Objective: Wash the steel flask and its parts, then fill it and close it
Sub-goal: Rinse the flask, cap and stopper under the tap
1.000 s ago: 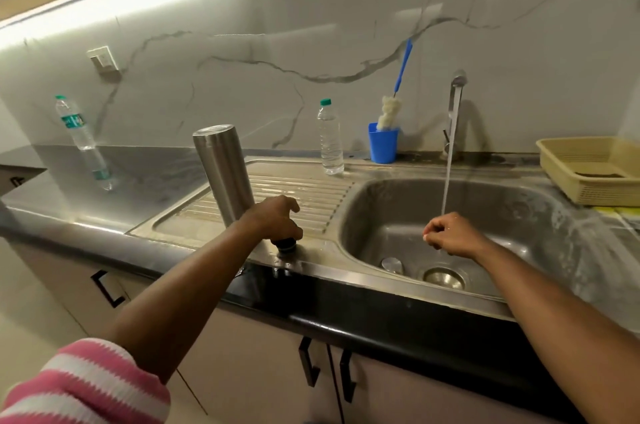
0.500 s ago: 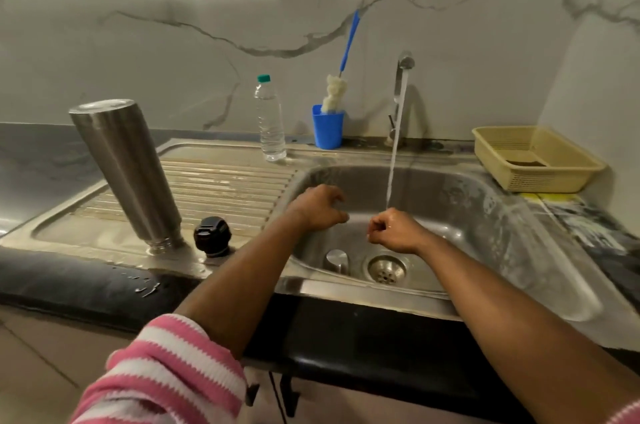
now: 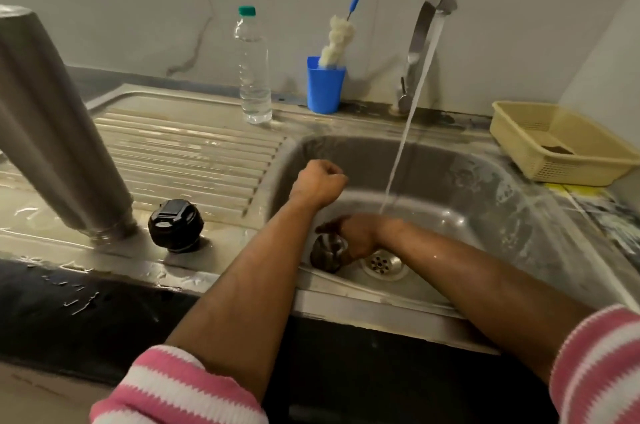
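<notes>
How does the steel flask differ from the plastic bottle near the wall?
The steel flask is opaque grey metal, while the plastic bottle is clear. The flask stands mouth down and uncapped on the drainboard; the bottle stands upright with its green cap on. Both are tall and cylindrical.

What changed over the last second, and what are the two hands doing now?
The left hand let go of the black cap, leaving it on the drainboard beside the inverted steel flask, and moved over the sink, curled and empty. The right hand dropped from under the running water to the steel cup by the drain, reaching onto it. Flask, tap flow and blue cup are unchanged.
</notes>
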